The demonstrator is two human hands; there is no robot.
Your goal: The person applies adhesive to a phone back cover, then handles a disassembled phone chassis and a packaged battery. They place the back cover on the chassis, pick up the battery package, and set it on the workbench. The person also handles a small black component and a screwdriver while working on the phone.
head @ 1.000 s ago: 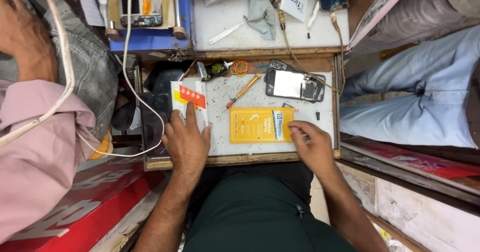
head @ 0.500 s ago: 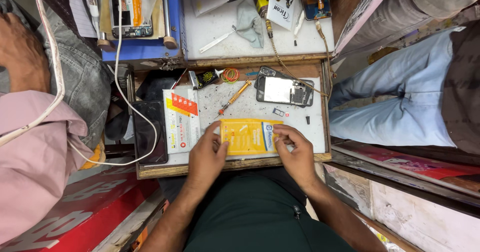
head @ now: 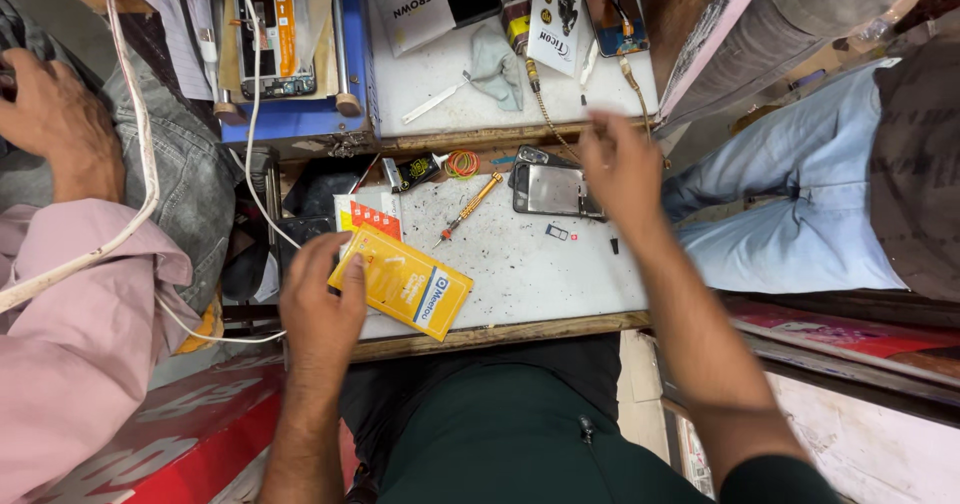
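My left hand [head: 320,304] grips the left end of a flat yellow packet [head: 405,284], which lies tilted near the front edge of the small white work board [head: 540,274]. My right hand [head: 620,169] is blurred and raised over the right end of a dark smartphone [head: 548,190] lying at the back of the board. Its fingers are apart and I see nothing in it. An orange-handled screwdriver [head: 466,207] lies between the packet and the phone. Small dark parts [head: 558,232] sit just in front of the phone.
A white and orange packet [head: 368,218] lies under the yellow one. Rubber bands [head: 461,164] sit at the board's back edge. Behind are a blue stand with an opened phone [head: 268,34] and a grey cloth [head: 495,64]. Another person's hand [head: 55,124] rests at left; light blue trousers [head: 800,214] at right.
My left hand has dragged the yellow packet leftward and turned it askew. My right hand has left the packet and swung up toward the phone at the back right.
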